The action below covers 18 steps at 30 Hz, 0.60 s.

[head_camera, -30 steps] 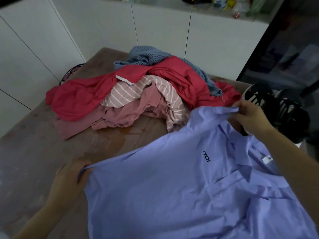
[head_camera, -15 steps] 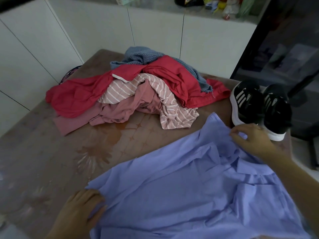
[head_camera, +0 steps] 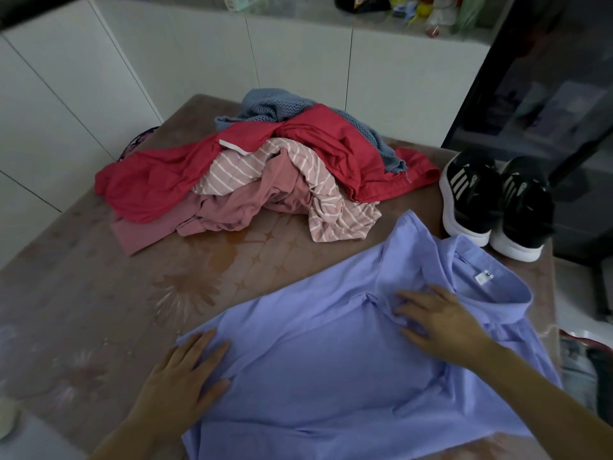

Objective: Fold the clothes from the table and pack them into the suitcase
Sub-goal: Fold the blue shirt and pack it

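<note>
Now that the pinch grips of a second ago are gone, both hands lie flat. The left hand point(head_camera: 185, 380), low and left of centre, rests with straight, close-set fingers on the near left edge of the shirt point(head_camera: 315, 366), holding nothing. The right hand point(head_camera: 441, 327), at centre right, has its fingers fanned wide and pressed on the cloth just below the collar point(head_camera: 491, 293), again gripping nothing.

And the shirt itself is down! It was held stretched between two pinches; now it sprawls front-up across the lower half of the frame on the table point(head_camera: 83, 293), still a little wrinkled around the right hand. That reads as smoothing, with the first fold still to come.

Further up, the pile point(head_camera: 265, 180) of red, striped, pink and grey-blue clothes sits at upper centre, well apart from the shirt and untouched. The shoes point(head_camera: 494, 204) stand at the right, just beyond the collar. No suitcase can be made out for certain, so packing looks a long way off.
</note>
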Tool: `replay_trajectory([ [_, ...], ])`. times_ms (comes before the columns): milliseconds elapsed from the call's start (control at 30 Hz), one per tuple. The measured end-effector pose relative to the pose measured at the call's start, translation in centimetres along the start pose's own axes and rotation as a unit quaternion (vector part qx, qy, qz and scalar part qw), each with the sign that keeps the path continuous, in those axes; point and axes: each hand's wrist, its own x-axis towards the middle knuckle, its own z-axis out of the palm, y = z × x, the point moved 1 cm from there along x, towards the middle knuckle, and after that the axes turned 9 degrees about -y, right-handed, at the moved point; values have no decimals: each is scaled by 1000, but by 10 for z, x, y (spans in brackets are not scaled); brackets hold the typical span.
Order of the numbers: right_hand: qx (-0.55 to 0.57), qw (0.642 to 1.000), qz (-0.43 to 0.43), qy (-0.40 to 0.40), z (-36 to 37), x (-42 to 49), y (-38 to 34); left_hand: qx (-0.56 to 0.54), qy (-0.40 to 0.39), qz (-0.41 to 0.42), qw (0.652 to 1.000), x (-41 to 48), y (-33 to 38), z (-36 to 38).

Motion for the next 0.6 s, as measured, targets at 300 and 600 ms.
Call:
replay_trajectory([
  [300, 30, 987, 77, 137, 16, -57, -87, -59, -15, -28, 998, 20, -26, -20],
  [600, 135, 990, -21, 43, 59, -54, -255, 50, -131, 259, 955, 43, -61, -45],
])
